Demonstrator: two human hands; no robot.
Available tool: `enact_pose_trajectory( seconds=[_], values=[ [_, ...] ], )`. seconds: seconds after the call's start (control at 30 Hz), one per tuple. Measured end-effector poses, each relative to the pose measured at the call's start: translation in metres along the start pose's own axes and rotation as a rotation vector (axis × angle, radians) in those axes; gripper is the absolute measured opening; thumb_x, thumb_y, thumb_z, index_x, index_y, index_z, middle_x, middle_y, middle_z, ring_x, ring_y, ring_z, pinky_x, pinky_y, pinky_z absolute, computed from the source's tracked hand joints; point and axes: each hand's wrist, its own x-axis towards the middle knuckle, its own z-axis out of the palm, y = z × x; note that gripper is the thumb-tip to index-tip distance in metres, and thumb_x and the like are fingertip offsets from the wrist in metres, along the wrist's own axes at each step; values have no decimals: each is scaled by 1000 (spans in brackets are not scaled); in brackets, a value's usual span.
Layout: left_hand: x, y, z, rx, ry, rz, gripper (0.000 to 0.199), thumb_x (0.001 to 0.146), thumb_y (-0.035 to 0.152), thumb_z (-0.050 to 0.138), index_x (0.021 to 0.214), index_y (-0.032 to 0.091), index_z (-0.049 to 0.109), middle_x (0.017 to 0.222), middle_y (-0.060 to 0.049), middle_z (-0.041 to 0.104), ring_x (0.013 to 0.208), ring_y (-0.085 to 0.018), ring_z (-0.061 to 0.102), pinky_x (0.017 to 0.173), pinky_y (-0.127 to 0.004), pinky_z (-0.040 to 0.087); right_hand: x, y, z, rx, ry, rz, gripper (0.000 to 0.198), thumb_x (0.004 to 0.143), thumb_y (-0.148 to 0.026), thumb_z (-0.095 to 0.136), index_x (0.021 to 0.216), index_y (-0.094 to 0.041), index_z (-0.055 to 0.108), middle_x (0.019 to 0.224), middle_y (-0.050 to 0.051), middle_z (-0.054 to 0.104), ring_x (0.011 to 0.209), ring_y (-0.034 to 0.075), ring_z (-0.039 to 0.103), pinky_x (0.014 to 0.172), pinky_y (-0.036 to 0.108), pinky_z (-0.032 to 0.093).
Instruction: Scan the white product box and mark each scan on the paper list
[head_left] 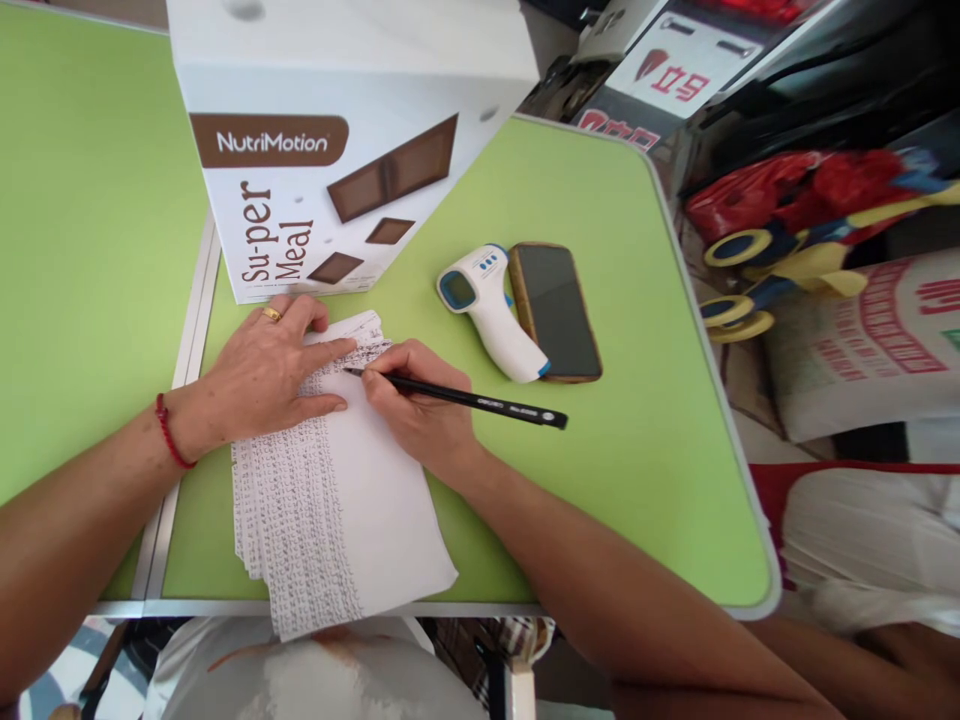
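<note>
Paper stack [337,500]: fanned sheets on the near table edge; lowest corner overhangs it; handwriting too small to read.
Left hand [266,375]: flat on the stack's top left, fingers together and extended, pinning the sheets.
Right hand [420,400]: fingers clamped on a black pen [457,397], tip touching the top sheet; fingertips partly hidden behind the knuckles.
Thermometer [487,310]: lying just beside a dark phone [555,312], touching or nearly so.
Box [330,150]: white, top cut off by the frame.
Table [660,450]: green, metal-edged; a second panel adjoins on the left.
Room: bags and tape rolls [739,280] at right, partly cut off.
</note>
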Motion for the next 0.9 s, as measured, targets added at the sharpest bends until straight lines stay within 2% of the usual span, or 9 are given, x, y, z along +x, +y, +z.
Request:
enact_pose_trajectory(
  seconds=[0.4, 0.6, 0.67, 0.77, 0.83, 0.9],
  values=[
    [0, 0, 0, 5, 3, 5, 47, 86, 46, 68, 126, 22, 67, 113, -15, 54, 104, -34, 53, 86, -46, 45, 0, -2, 0, -25, 10, 12, 13, 77, -15, 56, 67, -21, 53, 59, -6, 53, 54, 9, 45, 52, 24, 37],
    [0, -1, 0, -4, 2, -1, 49, 85, 47, 69, 128, 22, 66, 115, -16, 53, 104, -34, 54, 86, -46, 46, 0, 0, -1, -81, -4, -26, 15, 78, -14, 55, 66, -21, 51, 58, -6, 52, 53, 9, 46, 51, 24, 38],
    [0, -1, 0, -3, -6, 12, 50, 86, 47, 69, 128, 21, 66, 114, -17, 53, 105, -34, 53, 86, -47, 46, 1, 1, -1, -108, 70, -85, 14, 81, -13, 56, 70, -22, 53, 61, -6, 54, 54, 10, 48, 52, 25, 40],
    [1, -3, -2, -7, -18, 20, 51, 86, 45, 68, 130, 20, 64, 115, -17, 53, 105, -34, 53, 86, -48, 46, 4, -1, -6, -154, 196, -285, 12, 88, -13, 56, 87, -24, 59, 76, -2, 61, 67, 13, 58, 62, 28, 48],
    [1, -4, -2, -15, -22, 30, 52, 87, 45, 67, 131, 20, 64, 114, -17, 53, 104, -33, 52, 88, -48, 46, 10, -4, -15, -242, 160, -447, 15, 91, -12, 55, 97, -25, 61, 85, 1, 64, 78, 16, 62, 70, 32, 51],
    [0, -6, -2, -18, -22, 44, 52, 88, 47, 66, 133, 20, 63, 114, -17, 53, 103, -32, 52, 90, -49, 46, 17, -8, -27, -395, 28, -552, 18, 94, -14, 52, 104, -24, 62, 91, 4, 63, 84, 18, 62, 73, 34, 52]
  ],
)
